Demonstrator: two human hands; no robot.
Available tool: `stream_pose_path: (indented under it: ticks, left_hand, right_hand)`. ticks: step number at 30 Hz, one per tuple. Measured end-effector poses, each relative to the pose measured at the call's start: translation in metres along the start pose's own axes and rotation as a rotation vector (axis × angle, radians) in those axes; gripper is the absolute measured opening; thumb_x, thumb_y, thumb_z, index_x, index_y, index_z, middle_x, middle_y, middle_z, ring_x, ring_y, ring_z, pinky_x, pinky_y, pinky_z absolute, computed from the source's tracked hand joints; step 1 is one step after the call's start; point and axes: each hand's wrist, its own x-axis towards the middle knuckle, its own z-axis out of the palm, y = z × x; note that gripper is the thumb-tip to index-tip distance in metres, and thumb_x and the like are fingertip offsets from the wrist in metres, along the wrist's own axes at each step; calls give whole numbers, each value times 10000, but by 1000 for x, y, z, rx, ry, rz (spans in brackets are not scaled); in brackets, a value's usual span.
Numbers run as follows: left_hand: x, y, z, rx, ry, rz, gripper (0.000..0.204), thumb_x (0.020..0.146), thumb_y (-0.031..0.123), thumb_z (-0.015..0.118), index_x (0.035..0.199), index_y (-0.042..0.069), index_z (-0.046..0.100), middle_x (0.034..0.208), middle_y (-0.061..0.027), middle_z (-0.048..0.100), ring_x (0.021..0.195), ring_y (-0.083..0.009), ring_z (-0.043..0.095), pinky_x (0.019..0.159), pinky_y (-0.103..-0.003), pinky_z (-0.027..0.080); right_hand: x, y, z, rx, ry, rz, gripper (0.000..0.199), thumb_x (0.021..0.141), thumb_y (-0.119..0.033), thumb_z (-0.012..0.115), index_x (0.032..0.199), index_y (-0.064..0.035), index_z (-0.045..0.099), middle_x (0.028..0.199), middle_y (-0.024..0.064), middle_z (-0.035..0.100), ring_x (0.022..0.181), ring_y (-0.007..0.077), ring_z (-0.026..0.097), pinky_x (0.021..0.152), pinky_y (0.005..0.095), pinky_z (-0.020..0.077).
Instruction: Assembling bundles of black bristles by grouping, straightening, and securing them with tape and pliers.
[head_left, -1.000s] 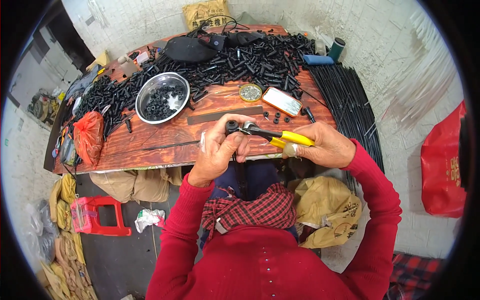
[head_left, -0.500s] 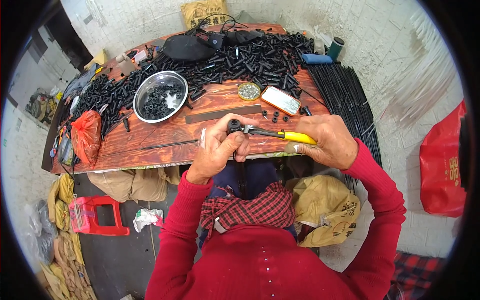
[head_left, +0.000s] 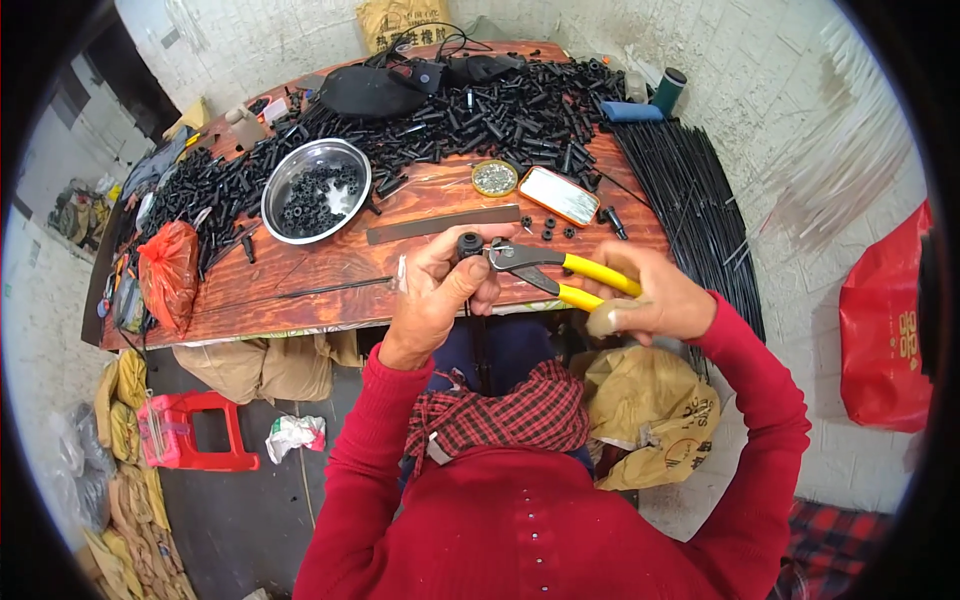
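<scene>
Head view, the only one. My left hand (head_left: 437, 300) was closed, thumb and fingers pinching a short black round-topped piece (head_left: 469, 243), top end up, just over the near edge of the reddish-brown wooden table (head_left: 350, 275). My right hand (head_left: 655, 295) was half open, curled around the spread handles of the yellow-handled dark metal pliers (head_left: 525, 258). Their nose pointed left at the piece, right beside it; couldn't tell if it was touching.

Progress, my judgement: one piece in hand, partway through; plier handles apart, so no squeeze on at that moment. Couldn't tell if the piece was finished, too small to see. Plenty looked left over: a big heap of black tubular fittings (head_left: 490, 125) covered the far side of the table, and small black rings (head_left: 312, 212) lay in the round shiny metal bowl (head_left: 292, 165). No way to say which of the heap was done and which wasn't.

Nearest my hands: a flat dark straight bar (head_left: 443, 223), a few loose small black nuts (head_left: 548, 235), and a round yellow-rimmed tin (head_left: 494, 195) of tiny silvery bits. Next to that tin, an orange-edged rectangular tray (head_left: 582, 224), pale inside. Long thin black rods (head_left: 685, 190) lay bundled at the right.
</scene>
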Motion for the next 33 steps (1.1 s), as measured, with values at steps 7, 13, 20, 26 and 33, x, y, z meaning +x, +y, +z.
stream_pose_path:
  ticks: [7, 13, 20, 26, 33]
  left_hand:
    - [1, -1, 4, 4, 37, 0, 533, 982, 311, 651, 1320, -84, 539, 708, -34, 552, 581, -99, 506, 535, -240, 430]
    - [-3, -2, 9, 23, -3, 33, 549, 974, 317, 662, 1322, -89, 536, 715, -39, 565, 578, -92, 502, 540, -241, 442]
    - [-2, -3, 10, 16, 77, 9, 530, 972, 292, 665, 1316, -91, 538, 681, -30, 529, 573, -99, 492, 520, -234, 399]
    - [-1, -8, 5, -5, 67, 34, 557, 978, 295, 657, 1352, -92, 514, 684, -24, 529, 563, -81, 467, 508, -221, 381]
    - [-8, -10, 11, -52, -25, 53, 525, 982, 317, 652, 1295, -93, 554, 756, -18, 551, 549, -48, 419, 484, -201, 322]
  right_hand:
    - [-12, -7, 12, -925, 401, -611, 399, 901, -265, 658, 1187, 9, 611, 1013, 112, 694, 779, 198, 718, 693, 324, 577]
    - [-6, 23, -8, 461, -272, 298, 617, 1054, -512, 353, 1013, 45, 614, 629, 78, 613, 412, 107, 531, 393, 222, 421]
    - [-9, -9, 6, -811, 464, -637, 466, 750, -173, 770, 1151, -2, 607, 1030, 88, 697, 734, 224, 710, 613, 333, 566]
    - [-14, -16, 8, -625, 267, -294, 435, 936, -391, 636, 1128, -1, 604, 816, 70, 662, 583, 181, 634, 510, 297, 495]
    - [-3, 37, 4, 883, -490, 517, 787, 999, -685, 296, 999, 26, 634, 493, 60, 466, 357, 106, 446, 298, 234, 332]
